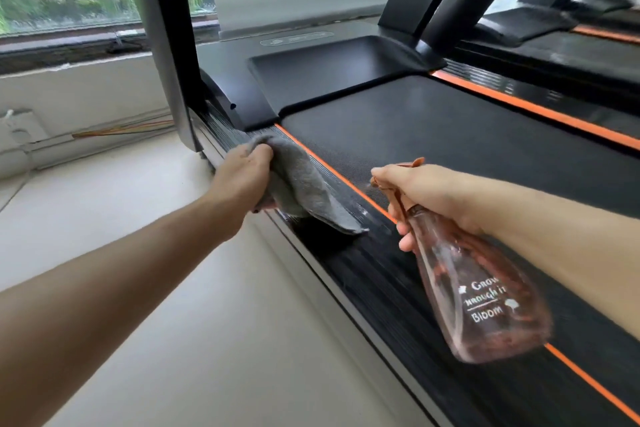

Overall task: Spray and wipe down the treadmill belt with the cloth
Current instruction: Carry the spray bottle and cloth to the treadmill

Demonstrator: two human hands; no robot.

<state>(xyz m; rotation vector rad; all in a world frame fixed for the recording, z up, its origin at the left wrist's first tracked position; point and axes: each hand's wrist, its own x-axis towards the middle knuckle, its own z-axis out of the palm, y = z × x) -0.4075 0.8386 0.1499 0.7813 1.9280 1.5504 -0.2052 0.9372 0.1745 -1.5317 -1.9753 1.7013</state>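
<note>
Left hand (242,180) grips grey cloth (304,194) on treadmill's left rail (367,274); black textured belt (467,135) lies just right, long axis running ahead. Right hand (426,194) holds translucent pink spray bottle (485,288) over belt's left edge.

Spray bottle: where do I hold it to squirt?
Hold the spray bottle by its thin neck, coming from behind the spray head, as the right hand does. The body flares wide toward the base, and the trigger sits at the neck.
</note>
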